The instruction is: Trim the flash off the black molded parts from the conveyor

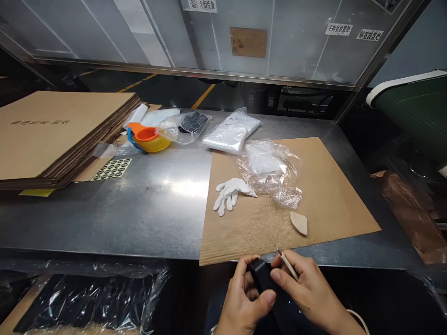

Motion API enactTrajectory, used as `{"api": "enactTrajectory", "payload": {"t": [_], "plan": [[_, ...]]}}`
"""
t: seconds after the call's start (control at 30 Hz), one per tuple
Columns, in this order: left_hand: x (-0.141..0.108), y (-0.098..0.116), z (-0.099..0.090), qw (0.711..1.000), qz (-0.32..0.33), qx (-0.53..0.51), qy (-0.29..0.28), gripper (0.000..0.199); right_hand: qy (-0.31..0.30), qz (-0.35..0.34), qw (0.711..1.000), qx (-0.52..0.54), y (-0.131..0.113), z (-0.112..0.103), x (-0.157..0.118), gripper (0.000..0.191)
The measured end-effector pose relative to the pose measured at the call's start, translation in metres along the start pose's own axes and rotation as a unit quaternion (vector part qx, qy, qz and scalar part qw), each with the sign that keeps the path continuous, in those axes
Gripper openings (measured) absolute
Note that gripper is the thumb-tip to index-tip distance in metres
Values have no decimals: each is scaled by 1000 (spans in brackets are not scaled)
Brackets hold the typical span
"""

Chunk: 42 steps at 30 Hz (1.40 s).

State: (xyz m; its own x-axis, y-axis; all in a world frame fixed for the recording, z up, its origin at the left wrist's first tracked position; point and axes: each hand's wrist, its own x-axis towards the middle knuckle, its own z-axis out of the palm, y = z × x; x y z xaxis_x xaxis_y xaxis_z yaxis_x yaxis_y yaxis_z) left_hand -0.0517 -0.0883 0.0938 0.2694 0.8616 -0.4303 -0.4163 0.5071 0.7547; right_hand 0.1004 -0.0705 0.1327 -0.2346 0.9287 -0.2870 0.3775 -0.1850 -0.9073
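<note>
My left hand [243, 298] is closed around a black plastic part [260, 274], held just below the table's front edge; its lower end is lost against the dark background, so its kind is unclear. Between thumb and fingers, my right hand [303, 284] pinches a thin pen-like tool [289, 265] with a pale handle and a dark pointed tip. The tip points away from me, beside the black part. Beyond the hands, a brown cardboard sheet [335, 195] bears a wedge-shaped beige pad [299, 223], a white glove [232, 193] and a crumpled clear plastic bag [268, 163] with white contents.
Flattened cardboard [52, 130] is stacked at the left of the metal table [146, 218]. Orange, yellow and blue scoops [148, 137], folded plastic bags [230, 130] and a round-sticker sheet [112, 169] lie nearby. Bottom left, a plastic-lined box holds black parts [87, 298]. A green conveyor [415, 107] stands right.
</note>
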Motion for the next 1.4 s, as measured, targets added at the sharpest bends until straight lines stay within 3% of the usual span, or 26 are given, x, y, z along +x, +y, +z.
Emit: {"api": "enactTrajectory", "payload": {"t": [0.1, 0.2, 0.37, 0.87, 1.4], "plan": [[-1, -1, 1, 1000, -3, 11, -28, 64, -48, 27, 991, 121, 1, 3, 7, 32], [-1, 0, 3, 997, 7, -5, -77, 56, -100, 75, 963, 237, 0, 4, 11, 38], [1, 6, 9, 991, 20, -50, -120, 47, -95, 98, 945, 296, 3, 7, 14, 40], [1, 5, 4, 990, -10, -42, -134, 50, -100, 88, 947, 294, 11, 7, 12, 44], [2, 5, -1, 987, -6, -60, -147, 44, -119, 58, 926, 353, 22, 10, 12, 38]]}}
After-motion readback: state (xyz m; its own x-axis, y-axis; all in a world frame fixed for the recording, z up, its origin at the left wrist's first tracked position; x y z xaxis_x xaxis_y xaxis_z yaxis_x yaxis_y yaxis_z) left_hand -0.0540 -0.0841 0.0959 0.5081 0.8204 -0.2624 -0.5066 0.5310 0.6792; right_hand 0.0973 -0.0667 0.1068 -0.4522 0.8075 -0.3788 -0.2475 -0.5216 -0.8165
